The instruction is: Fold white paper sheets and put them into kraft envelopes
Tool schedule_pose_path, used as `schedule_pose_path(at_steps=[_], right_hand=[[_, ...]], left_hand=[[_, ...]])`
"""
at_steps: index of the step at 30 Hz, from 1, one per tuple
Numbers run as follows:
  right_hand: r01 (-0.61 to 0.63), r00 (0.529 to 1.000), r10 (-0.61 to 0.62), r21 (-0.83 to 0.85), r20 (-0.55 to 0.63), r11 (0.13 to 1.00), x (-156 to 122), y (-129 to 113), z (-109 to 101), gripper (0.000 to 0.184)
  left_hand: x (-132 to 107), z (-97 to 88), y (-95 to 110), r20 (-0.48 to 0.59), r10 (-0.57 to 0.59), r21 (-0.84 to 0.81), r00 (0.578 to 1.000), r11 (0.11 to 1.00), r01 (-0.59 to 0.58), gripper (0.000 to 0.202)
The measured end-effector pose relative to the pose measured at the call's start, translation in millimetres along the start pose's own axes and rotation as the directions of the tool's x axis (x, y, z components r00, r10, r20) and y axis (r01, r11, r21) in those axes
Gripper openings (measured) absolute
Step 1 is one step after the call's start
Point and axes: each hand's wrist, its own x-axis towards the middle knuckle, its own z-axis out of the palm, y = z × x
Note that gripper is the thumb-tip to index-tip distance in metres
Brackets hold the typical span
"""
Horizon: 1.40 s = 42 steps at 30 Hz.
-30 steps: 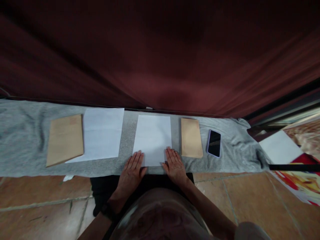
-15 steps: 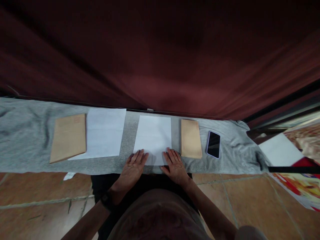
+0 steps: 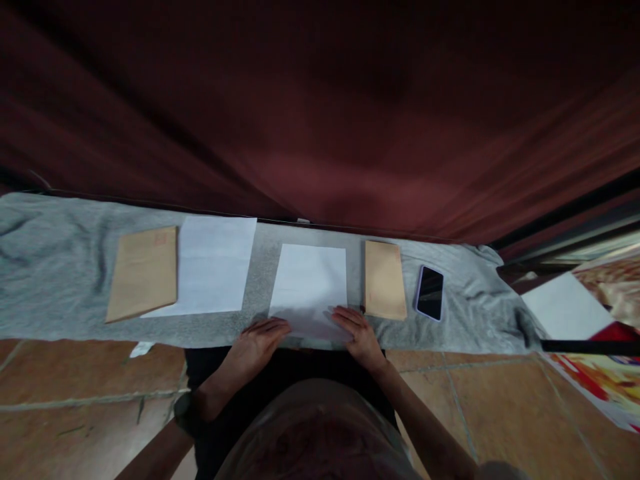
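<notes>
A white sheet of paper [image 3: 310,277] lies in front of me on a grey cloth, its near edge just off the cloth's front edge. My left hand [image 3: 260,340] grips its near left corner, with the thumb out of sight. At the near right corner my right hand [image 3: 357,333] has its fingers over the paper and the thumb hidden beneath. Close to the right hand is a stack of small brown envelopes [image 3: 385,280]. Left of the sheet, more white paper [image 3: 217,263] lies partly under a larger brown envelope stack [image 3: 145,273].
The grey cloth [image 3: 465,307] covers a long narrow surface against a dark red curtain [image 3: 320,147]. A phone [image 3: 430,293] rests to the right of the small envelopes. Farther right stands a colourful printed box or board [image 3: 600,380]. Tiled floor [image 3: 100,387] shows below.
The middle sheet has slid toward me. Both hands, flat on it before, have drawn back and closed at its near corners.
</notes>
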Motion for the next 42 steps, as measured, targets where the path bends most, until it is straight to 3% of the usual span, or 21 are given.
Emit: schedule_pose_path(at_steps=[5, 8, 11, 14, 17, 21, 27, 34, 42], right_hand=[[-0.013, 1.000, 0.014, 0.145, -0.002, 0.989, 0.2, 5.2, -0.2, 0.049], [-0.078, 0.996, 0.082, 0.190, -0.014, 0.979, 2.2, 4.2, -1.3, 0.033], [-0.188, 0.978, 0.202, 0.205, -0.049, 0.961, 5.9, 0.4, -1.8, 0.029], [-0.309, 0.937, 0.329, 0.162, -0.118, 0.937, 13.2, -5.7, 0.1, 0.032], [-0.414, 0.886, 0.426, 0.103, -0.183, 0.905, 24.4, -12.0, 3.8, 0.033], [-0.547, 0.813, 0.542, 0.041, -0.211, 0.836, 42.8, -17.9, 7.1, 0.031], [-0.643, 0.765, 0.617, -0.160, -0.187, 0.749, 70.4, -20.4, 0.5, 0.022], [-0.636, 0.767, 0.618, -0.324, -0.172, 0.700, 89.2, -14.8, -3.5, 0.028], [-0.585, 0.811, 0.510, -0.404, -0.287, 0.703, 97.7, -8.5, 6.5, 0.045]], left_hand=[[-8.4, -6.5, -19.4, -0.002, -0.031, -0.225, 1.000, 0.974, 0.030, 0.037], [-4.3, -7.5, -35.3, -0.045, -0.131, -0.362, 0.990, 0.926, 0.106, 0.047], [5.3, -4.5, -41.2, -0.073, -0.211, -0.456, 0.975, 0.876, 0.156, 0.049], [17.1, 1.0, -37.8, -0.089, -0.341, -0.503, 0.936, 0.826, 0.254, 0.051], [28.5, 5.8, -34.6, -0.117, -0.481, -0.530, 0.869, 0.770, 0.355, 0.053], [43.6, 7.1, -34.4, -0.154, -0.558, -0.533, 0.815, 0.742, 0.407, 0.047], [68.9, -0.2, -28.3, -0.200, -0.594, -0.405, 0.779, 0.774, 0.487, 0.042], [96.1, -15.1, -17.6, -0.149, -0.675, -0.012, 0.722, 0.732, 0.682, 0.037], [110.1, -19.5, -10.5, -0.155, -0.646, 0.174, 0.748, 0.727, 0.664, 0.045]])
